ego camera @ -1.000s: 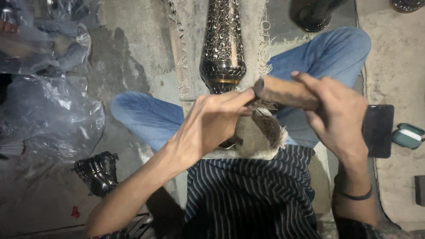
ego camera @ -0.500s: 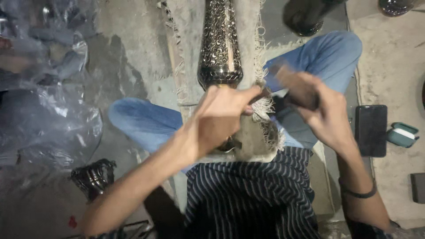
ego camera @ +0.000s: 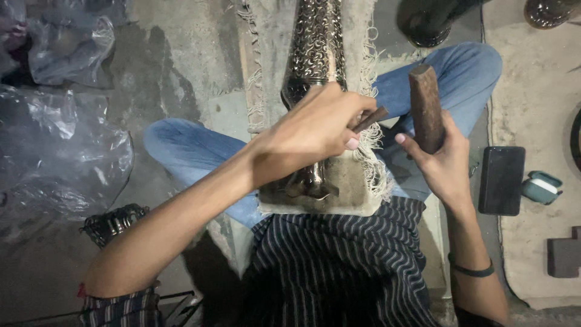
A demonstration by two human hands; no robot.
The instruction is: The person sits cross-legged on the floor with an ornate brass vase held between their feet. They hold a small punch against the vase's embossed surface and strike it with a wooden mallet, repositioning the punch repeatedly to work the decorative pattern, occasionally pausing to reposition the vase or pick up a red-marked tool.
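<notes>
Now the right hand (ego camera: 445,160) is lifting the wooden mallet (ego camera: 425,108) off the chisel (ego camera: 370,118), which the left hand (ego camera: 315,130) is gripping against the engraved metal vase (ego camera: 315,54).

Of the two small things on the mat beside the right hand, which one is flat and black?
The phone, a flat black slab lying nearest the right hand. The small teal case beyond it is rounded and thicker.

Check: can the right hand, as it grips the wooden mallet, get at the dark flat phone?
Probably yes: the dark flat phone lies uncovered beside the right hand, though the wooden mallet fills that grip.
</notes>
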